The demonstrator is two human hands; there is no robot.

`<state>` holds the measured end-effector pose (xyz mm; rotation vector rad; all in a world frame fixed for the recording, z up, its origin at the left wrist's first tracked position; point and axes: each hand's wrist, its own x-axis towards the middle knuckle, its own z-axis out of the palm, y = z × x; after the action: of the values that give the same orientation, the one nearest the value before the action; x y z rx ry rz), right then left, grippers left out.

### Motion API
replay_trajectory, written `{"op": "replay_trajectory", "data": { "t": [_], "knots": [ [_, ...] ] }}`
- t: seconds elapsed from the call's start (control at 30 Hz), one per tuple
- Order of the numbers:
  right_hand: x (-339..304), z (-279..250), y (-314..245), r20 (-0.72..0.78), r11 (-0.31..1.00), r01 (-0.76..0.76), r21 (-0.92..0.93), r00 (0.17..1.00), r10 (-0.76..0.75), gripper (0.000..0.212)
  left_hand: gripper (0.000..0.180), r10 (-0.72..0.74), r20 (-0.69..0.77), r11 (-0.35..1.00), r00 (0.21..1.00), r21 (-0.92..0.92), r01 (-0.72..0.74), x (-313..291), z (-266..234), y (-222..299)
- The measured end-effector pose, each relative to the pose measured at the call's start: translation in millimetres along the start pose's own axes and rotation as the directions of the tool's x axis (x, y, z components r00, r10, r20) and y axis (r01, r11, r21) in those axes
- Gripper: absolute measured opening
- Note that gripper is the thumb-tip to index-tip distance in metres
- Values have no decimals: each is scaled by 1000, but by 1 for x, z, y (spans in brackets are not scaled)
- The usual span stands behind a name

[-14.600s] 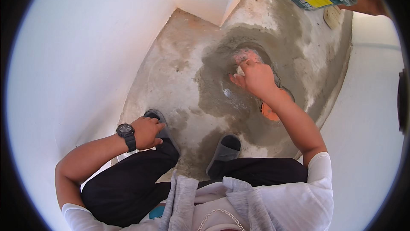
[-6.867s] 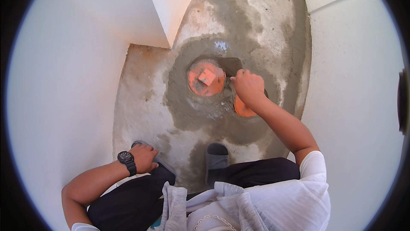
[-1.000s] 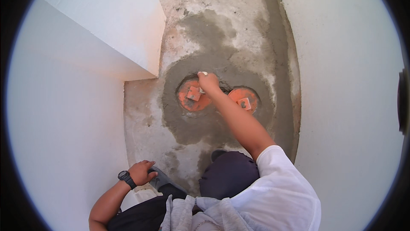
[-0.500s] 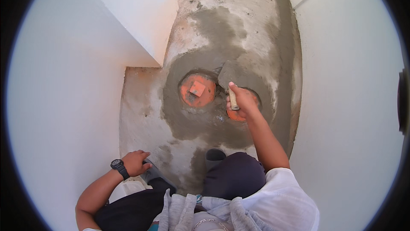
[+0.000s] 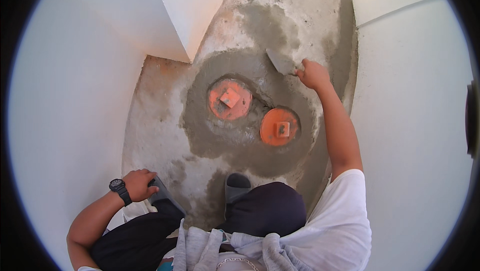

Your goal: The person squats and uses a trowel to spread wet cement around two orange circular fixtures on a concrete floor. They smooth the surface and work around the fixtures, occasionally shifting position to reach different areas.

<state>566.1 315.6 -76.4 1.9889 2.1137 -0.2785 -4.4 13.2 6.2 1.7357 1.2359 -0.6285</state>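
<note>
Over wet grey cement, trowel is held at its handle end by closed right hand, beyond two orange caps in the floor, left hand loosely half-open, nothing seen in it, near grey sandal, black watch at wrist

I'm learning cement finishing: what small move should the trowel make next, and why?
Probably bring the trowel to the rough gap between the two orange covers and smooth it: the gap looks ragged beside the flatter cement, and the right hand holds the trowel.
</note>
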Motion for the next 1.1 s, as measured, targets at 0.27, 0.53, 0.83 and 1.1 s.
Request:
{"op": "replay_trajectory", "data": {
  "t": [0.27,0.53,0.83,1.1],
  "knots": [
    [34,2,-22,-7,995,90,-46,996,-91,41,56,-31,19,999,999,6,31,-4,5,3],
    [-26,18,-25,8,977,192,-89,981,-192,35,54,0,0,999,1000,49,0,0,5,6],
    [-68,17,16,-46,982,188,34,981,-187,36,52,52,-47,998,998,34,-50,10,-7,10],
    [-46,27,9,-69,990,-140,29,988,142,37,53,43,13,996,999,73,-44,10,1,3]
  ]
}}
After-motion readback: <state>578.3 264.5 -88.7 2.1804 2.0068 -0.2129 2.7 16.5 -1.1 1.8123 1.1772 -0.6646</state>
